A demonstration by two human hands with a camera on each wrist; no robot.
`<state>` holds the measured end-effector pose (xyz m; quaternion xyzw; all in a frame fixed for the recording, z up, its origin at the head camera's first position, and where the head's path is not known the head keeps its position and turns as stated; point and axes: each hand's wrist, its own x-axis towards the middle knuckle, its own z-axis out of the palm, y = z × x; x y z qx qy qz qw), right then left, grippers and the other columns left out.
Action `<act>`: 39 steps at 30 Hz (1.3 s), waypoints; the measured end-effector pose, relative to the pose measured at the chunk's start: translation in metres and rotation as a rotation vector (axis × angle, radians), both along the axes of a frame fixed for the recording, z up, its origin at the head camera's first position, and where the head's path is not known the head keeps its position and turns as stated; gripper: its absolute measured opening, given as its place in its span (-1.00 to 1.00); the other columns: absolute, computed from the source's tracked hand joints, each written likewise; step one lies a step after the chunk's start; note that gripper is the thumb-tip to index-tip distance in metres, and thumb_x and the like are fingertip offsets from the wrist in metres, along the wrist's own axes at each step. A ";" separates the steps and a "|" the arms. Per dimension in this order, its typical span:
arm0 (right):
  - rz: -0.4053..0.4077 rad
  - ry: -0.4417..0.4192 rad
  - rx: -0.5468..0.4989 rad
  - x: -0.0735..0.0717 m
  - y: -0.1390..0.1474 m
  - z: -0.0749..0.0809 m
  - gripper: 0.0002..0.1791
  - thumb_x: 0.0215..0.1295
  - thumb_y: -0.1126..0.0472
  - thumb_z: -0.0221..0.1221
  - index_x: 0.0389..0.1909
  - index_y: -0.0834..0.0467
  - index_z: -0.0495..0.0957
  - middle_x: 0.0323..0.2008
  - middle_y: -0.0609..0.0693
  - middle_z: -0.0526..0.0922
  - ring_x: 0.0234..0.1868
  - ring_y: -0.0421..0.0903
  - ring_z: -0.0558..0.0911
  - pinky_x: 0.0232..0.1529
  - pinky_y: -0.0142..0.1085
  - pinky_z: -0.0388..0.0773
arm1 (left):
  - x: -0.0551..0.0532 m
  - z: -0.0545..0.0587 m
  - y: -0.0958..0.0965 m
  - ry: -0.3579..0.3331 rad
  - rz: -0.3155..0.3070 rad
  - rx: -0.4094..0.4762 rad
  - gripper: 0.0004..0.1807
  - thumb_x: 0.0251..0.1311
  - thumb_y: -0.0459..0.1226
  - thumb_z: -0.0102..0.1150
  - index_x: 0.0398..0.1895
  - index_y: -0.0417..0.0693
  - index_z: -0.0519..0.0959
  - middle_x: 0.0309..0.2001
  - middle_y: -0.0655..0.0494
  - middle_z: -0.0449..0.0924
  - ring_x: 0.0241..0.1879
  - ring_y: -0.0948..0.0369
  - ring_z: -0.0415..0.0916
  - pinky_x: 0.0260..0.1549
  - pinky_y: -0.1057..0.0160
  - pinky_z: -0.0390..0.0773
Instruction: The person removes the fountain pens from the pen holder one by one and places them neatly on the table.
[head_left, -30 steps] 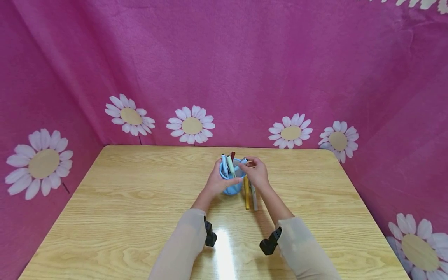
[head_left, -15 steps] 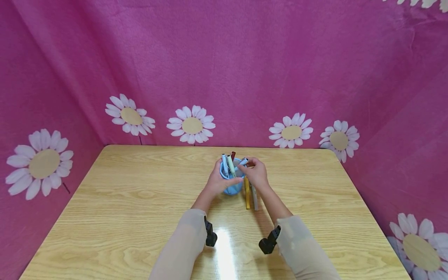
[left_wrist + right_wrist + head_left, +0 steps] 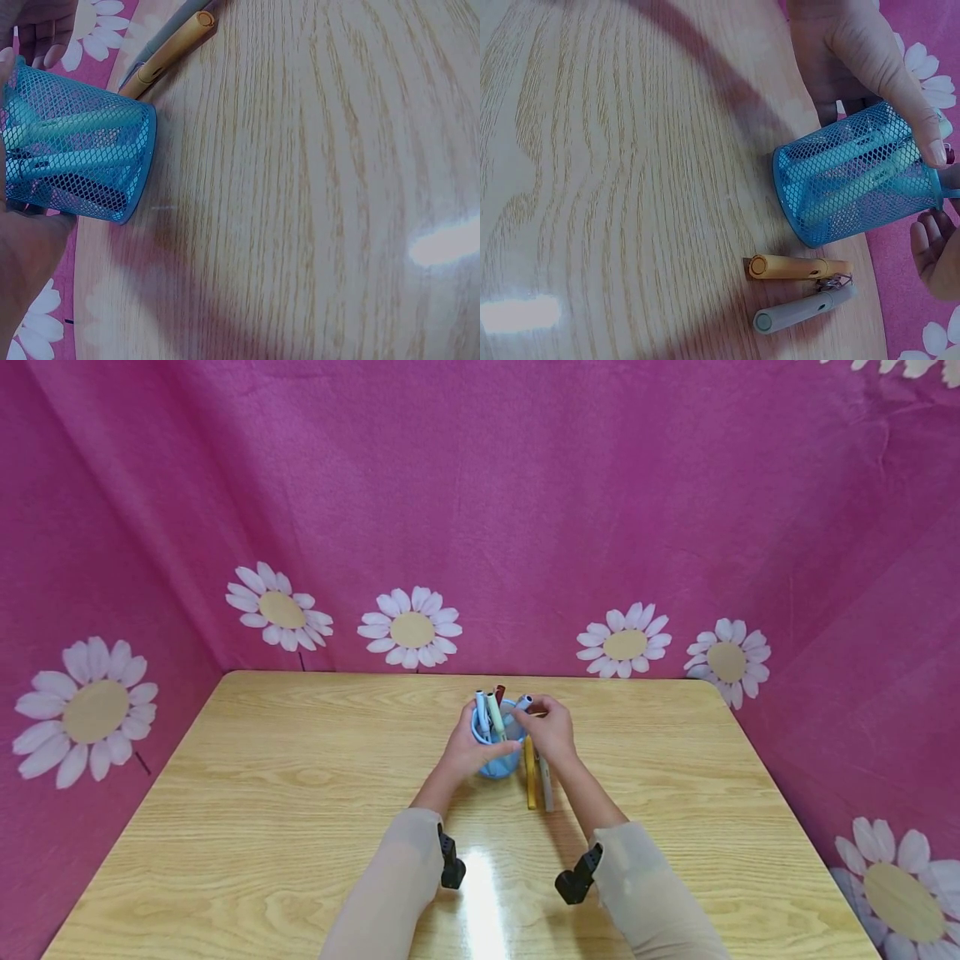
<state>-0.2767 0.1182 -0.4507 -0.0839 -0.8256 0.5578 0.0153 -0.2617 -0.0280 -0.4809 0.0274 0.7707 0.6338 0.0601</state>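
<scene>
My left hand [image 3: 461, 750] grips a blue mesh pen cup [image 3: 501, 767] round its left side, thumb across the front. Inside stand a light blue pen [image 3: 482, 712], a pale green pen [image 3: 495, 715] and a dark red pen [image 3: 500, 692]. At the cup's right rim, my right hand [image 3: 553, 728] pinches another light blue pen [image 3: 524, 702], which leans with its lower part in the cup. Through the mesh in the right wrist view, several pens show inside the cup [image 3: 855, 180]. Beside the cup lie a yellow pen [image 3: 791, 268] and a grey pen [image 3: 799, 313].
The wooden table [image 3: 300, 793] bears the cup and loose pens. Pink cloth [image 3: 510, 527] with white daisies hangs behind and at both sides. Light glares off the table [image 3: 482, 902] between the forearms. Black wrist cameras [image 3: 452, 864] sit at the sleeves.
The light blue pen in my right hand has tilted slightly more upright at the rim. My left hand and the cup have stayed in place, as have the loose pens.
</scene>
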 end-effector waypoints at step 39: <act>-0.093 0.342 -0.499 0.001 -0.003 0.042 -0.77 0.15 0.34 0.26 -0.21 0.37 0.52 -0.52 -0.19 0.55 -0.47 -0.34 0.57 -0.31 -0.33 0.66 | -0.002 0.000 0.000 -0.013 0.009 -0.043 0.11 -0.18 -0.07 0.50 0.43 0.14 -0.02 0.33 0.02 0.24 0.30 0.08 0.22 0.30 0.03 0.24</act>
